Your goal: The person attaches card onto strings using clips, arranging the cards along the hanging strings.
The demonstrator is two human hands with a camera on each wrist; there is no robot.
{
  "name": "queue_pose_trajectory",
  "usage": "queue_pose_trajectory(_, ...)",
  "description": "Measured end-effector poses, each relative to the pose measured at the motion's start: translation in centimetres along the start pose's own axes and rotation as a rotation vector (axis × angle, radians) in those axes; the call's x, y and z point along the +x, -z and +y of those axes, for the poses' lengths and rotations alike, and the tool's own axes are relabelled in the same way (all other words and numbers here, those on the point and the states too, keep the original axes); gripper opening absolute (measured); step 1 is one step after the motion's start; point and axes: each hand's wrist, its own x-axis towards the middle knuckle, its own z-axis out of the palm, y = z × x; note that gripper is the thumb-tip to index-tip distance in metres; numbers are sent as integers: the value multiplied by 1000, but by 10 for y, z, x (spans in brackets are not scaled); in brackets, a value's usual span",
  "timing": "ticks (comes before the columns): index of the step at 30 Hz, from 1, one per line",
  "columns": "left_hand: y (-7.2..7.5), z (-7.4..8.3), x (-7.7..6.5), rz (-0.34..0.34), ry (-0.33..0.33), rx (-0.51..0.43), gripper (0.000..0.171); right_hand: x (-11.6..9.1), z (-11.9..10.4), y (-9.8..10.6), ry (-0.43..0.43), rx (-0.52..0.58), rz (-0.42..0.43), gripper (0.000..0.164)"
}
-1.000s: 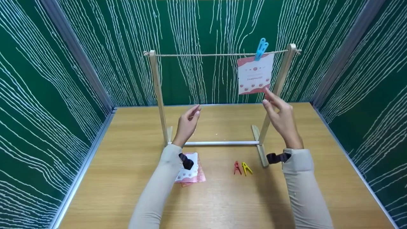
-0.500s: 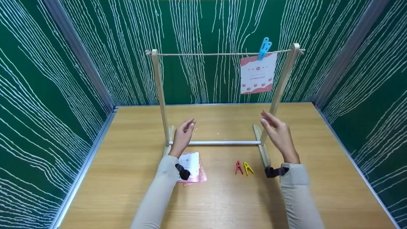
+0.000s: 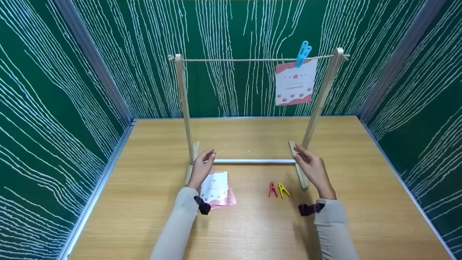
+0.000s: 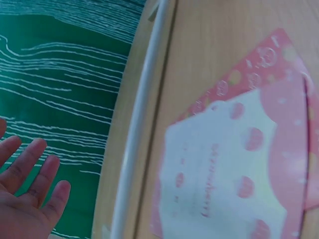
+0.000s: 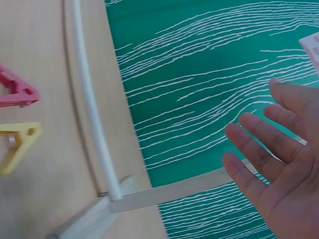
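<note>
My left hand (image 3: 203, 168) is raised near the rack's left post, its relaxed fingers holding nothing. Just below it, a small stack of strawberry-print cards (image 3: 214, 189) lies on the table; the left wrist view shows the white and pink top card (image 4: 224, 164) over a redder one. Close to the right post hovers my right hand (image 3: 314, 173), fingers loosely spread and bare. Left of it on the table are a red clothespin (image 3: 272, 189) and a yellow clothespin (image 3: 283, 190). A blue clothespin (image 3: 303, 54) clips another strawberry card (image 3: 295, 83) to the string (image 3: 234, 60).
The wooden rack's left post (image 3: 184, 108) and right post (image 3: 321, 101) stand upright, joined low down by a white bar (image 3: 254, 161). Green walls with white wavy lines (image 3: 223, 36) enclose the wooden table (image 3: 252, 231) at the back and sides.
Both hands have come down and back toward the person; the right one has moved away from the hanging card's lower corner. The card stays clipped on the string.
</note>
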Motion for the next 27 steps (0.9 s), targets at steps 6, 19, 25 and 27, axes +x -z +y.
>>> queue_pose_trajectory(6,3,-18,-9,-10,-4,35,37,-8,22,-9,-54,-17,-48,49)
queue_pose_trajectory(19,8,-46,-17,-31,1,109,35,-29,50,-26,-170,-21,-126,49)
queue_pose_trajectory(25,11,-52,-15,-41,27,179,39,-38,62,-32,-271,23,-162,49)
queue_pose_trajectory(27,12,-52,-15,-54,40,211,40,-42,65,-34,-292,30,-166,49)
